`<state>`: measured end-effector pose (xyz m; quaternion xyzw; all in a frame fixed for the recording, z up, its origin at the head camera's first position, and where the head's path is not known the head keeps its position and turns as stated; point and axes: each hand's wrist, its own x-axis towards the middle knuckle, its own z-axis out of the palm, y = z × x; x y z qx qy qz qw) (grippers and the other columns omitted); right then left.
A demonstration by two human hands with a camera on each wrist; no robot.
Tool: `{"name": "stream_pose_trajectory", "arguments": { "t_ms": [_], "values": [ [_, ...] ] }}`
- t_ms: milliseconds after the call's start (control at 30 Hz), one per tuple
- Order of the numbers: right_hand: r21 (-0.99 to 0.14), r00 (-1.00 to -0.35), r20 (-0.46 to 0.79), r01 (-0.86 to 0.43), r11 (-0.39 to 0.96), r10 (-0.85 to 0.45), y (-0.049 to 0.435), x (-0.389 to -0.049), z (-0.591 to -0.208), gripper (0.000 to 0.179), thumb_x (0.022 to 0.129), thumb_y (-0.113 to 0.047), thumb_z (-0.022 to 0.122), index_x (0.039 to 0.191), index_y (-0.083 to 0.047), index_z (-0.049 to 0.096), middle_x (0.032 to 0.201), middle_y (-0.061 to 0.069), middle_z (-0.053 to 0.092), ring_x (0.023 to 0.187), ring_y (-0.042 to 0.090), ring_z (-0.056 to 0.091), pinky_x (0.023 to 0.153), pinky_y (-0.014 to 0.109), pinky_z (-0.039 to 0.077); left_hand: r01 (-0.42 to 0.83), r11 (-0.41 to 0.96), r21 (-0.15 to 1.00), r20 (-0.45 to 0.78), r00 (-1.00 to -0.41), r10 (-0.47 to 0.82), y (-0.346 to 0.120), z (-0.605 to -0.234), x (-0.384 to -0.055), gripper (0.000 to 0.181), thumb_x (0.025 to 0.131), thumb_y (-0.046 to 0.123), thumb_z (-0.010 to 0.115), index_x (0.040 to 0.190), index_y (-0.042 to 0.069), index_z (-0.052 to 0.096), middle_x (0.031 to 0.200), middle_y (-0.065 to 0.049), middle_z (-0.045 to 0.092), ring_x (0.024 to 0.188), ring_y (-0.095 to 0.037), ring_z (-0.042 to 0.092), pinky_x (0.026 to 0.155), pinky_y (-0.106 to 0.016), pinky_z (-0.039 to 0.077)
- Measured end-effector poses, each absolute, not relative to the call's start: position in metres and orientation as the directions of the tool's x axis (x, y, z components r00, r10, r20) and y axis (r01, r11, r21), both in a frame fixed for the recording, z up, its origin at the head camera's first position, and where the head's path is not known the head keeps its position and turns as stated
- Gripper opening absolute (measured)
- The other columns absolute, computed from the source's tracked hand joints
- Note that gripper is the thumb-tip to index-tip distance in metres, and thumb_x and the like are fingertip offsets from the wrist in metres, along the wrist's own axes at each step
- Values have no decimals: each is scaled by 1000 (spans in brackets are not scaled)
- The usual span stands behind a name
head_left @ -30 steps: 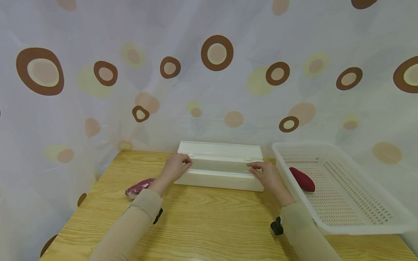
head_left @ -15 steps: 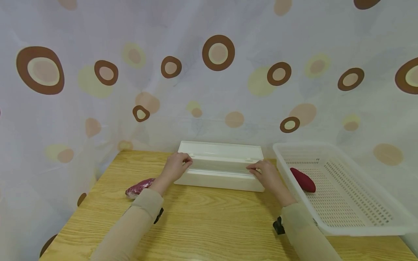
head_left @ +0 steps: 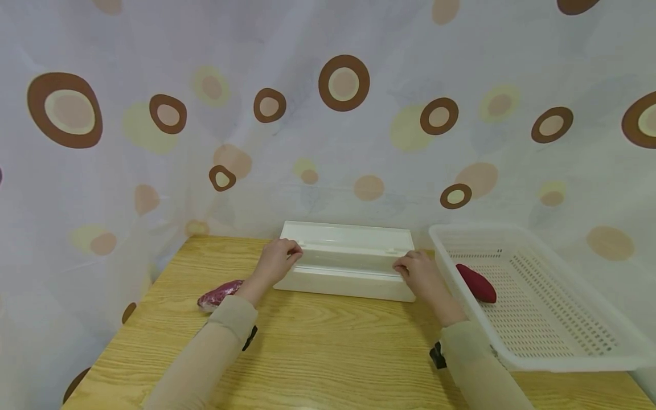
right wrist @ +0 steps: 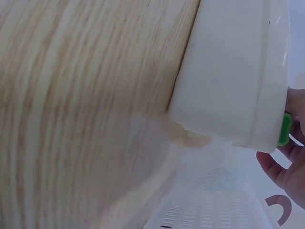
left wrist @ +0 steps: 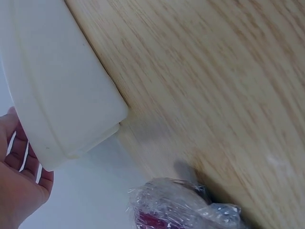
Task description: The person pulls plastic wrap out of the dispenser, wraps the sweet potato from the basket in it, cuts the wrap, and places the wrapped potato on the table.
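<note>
Curls left hand [head_left: 273, 263] and right hand [head_left: 417, 274] loosely at opposite ends of a long, white, open-lidded plastic box [head_left: 344, 285] (cannot tell any firm hold). Has a dark-red oval object [head_left: 476, 283] in a white perforated plastic basket [head_left: 579, 364] right of the right hand; likewise a clear-wrapped purplish bundle [head_left: 220, 295] left of the left.

A home-like corner, with a patterned sheet closing off the room behind a bench
A wrinkled sheet [head_left: 389, 156] printed with brown rings and pale peach and yellow spots is hanging like a curtain across the back and round the left side, hiding whatever room lies beyond. In front, a wood-grain bench [head_left: 328, 347] is carrying household ware: a long white box [head_left: 348, 283] with its lid raised, a perforated white basket [head_left: 569, 363] and a bundle [left wrist: 167, 205] in clear film. These are suggesting kitchen work; the exact room is staying unclear.
</note>
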<state>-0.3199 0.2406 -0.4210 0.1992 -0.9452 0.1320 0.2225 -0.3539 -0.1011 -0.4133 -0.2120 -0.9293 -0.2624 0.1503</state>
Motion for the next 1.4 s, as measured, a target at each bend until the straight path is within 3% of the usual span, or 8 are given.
{"name": "stream_pose_trajectory", "arguments": {
  "t_ms": [433, 700, 933, 1400],
  "values": [
    [-340, -846, 476, -428, 837, -239, 249, -322, -428, 7, 86, -9, 67, 90, -6, 72, 87, 9, 69, 85, 28, 53, 74, 43, 42, 521, 753, 401, 393, -840, 372, -112, -417, -358, 7, 88, 16, 66, 85, 10, 69, 81, -1, 64, 79, -18, 56, 77, -38, 46],
    [-349, -872, 456, -361, 865, -180, 251, -322, -428, 6, 86, -10, 68, 88, -5, 71, 84, 9, 68, 85, 29, 54, 74, 45, 44, 564, 722, 401, 395, -818, 419, -115, -418, -356, 5, 90, 11, 64, 87, 9, 67, 88, -5, 65, 86, -20, 59, 80, -37, 48],
    [-381, -873, 467, -343, 859, -141, 249, -319, -427, 7, 87, -12, 68, 85, -6, 69, 83, 9, 67, 94, 34, 53, 80, 49, 42, 574, 723, 385, 405, -809, 426, -117, -420, -357, 4, 90, 9, 63, 89, 7, 66, 89, -6, 64, 87, -21, 59, 80, -37, 48],
    [-393, -860, 495, -344, 853, -119, 248, -319, -422, 8, 88, -12, 67, 86, -4, 69, 83, 8, 67, 87, 28, 54, 76, 42, 44, 580, 730, 361, 429, -798, 423, -121, -412, -360, 6, 90, 12, 63, 85, 10, 66, 85, -3, 63, 83, -20, 57, 78, -38, 47]
  ]
}}
